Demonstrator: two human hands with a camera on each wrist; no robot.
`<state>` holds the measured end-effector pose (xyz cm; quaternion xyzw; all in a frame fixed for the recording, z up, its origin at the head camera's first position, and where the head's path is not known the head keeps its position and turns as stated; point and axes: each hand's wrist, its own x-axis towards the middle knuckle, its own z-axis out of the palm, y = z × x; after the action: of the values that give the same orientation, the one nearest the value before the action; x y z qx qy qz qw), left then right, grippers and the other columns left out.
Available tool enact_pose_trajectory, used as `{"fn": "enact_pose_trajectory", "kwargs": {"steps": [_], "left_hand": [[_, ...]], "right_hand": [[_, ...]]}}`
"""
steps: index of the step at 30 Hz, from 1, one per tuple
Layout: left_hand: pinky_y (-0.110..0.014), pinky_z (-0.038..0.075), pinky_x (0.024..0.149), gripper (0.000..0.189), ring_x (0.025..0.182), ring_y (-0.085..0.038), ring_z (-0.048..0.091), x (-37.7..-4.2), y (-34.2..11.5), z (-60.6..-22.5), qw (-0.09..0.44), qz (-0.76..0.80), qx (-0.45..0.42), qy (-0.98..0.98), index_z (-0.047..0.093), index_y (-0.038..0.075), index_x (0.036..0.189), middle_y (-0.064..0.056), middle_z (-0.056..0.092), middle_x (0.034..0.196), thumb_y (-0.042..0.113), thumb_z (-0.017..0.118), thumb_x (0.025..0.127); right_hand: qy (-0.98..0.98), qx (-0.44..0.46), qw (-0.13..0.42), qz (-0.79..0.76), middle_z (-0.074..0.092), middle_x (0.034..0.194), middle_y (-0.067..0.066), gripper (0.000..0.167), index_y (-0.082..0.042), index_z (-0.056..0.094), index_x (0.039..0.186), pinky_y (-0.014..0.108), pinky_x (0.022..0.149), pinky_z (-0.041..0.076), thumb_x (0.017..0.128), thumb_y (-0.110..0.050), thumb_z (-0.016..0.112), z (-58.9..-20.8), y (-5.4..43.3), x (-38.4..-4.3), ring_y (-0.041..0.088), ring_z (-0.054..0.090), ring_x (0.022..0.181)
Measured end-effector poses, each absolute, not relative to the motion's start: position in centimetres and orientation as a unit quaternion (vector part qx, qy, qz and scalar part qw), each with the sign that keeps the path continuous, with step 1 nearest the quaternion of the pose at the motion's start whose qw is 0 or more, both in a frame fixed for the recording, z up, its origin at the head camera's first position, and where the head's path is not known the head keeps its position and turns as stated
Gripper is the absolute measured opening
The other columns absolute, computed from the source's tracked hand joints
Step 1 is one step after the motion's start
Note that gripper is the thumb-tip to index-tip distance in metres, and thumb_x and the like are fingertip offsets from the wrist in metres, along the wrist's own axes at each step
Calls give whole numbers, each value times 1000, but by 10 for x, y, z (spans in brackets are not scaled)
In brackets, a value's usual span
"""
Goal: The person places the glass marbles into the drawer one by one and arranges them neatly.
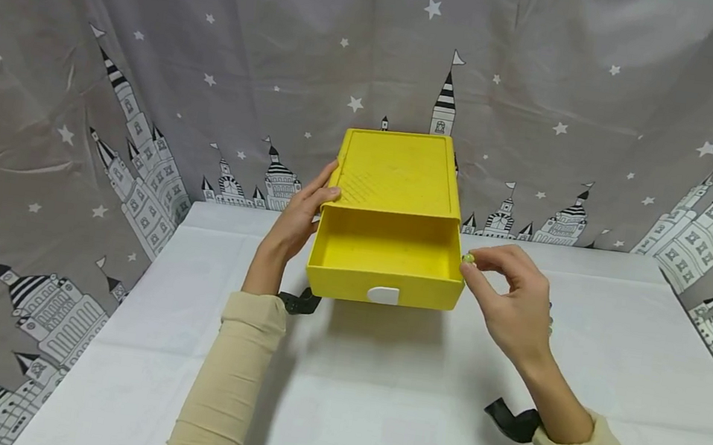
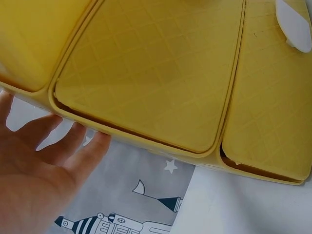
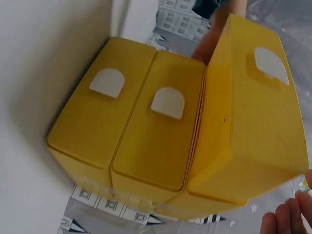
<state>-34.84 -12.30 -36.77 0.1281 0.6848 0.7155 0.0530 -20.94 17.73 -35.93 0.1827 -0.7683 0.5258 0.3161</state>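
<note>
A yellow drawer cabinet (image 1: 400, 172) stands at the back of the table. Its top drawer (image 1: 344, 285), pulled well out, shows a bare yellow floor inside and a white tab handle (image 1: 383, 295) on the front. My left hand (image 1: 293, 228) rests on the cabinet's left side, thumb over the top edge; in the left wrist view its fingers (image 2: 92, 148) lie fairly straight against the side wall. Just beside the drawer's right front corner, my right hand (image 1: 515, 300) pinches a small yellow-green roundish thing (image 1: 469, 258) between thumb and index finger.
Below the open drawer are two closed drawers (image 3: 148, 146) with white tabs. A white cloth covers the table (image 1: 371, 420). Behind it hangs a grey curtain (image 1: 329, 16) printed with castles and stars. Black straps (image 1: 513, 421) hang by both wrists.
</note>
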Motion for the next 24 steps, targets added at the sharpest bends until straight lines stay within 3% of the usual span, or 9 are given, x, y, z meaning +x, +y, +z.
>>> {"fn": "enact_pose_trajectory", "kwargs": {"steps": [6,11,24], "left_hand": [[-54,35,107,69,139,-24,35,-348,-124,-367,55,713,131,687,22,34,158,6,18,163,30,55,97],[-53,35,107,68,138,-23,36,-350,-124,-367,60,711,129,688,24,37,157,6,18,163,30,55,97],[-54,34,107,68,141,-22,32,-351,-124,-369,56,708,132,692,24,36,158,5,17,163,32,54,98]], "right_hand": [[-774,175,323,515,64,97,12,14,6,73,99,20,87,47,85,6,72,-356,167,-214,22,59,91],[-784,175,314,506,63,95,12,14,5,73,98,19,86,47,84,6,73,-356,163,-216,26,60,90],[-797,169,302,495,65,99,13,19,7,72,102,19,85,46,84,3,74,-357,164,-219,20,59,93]]}}
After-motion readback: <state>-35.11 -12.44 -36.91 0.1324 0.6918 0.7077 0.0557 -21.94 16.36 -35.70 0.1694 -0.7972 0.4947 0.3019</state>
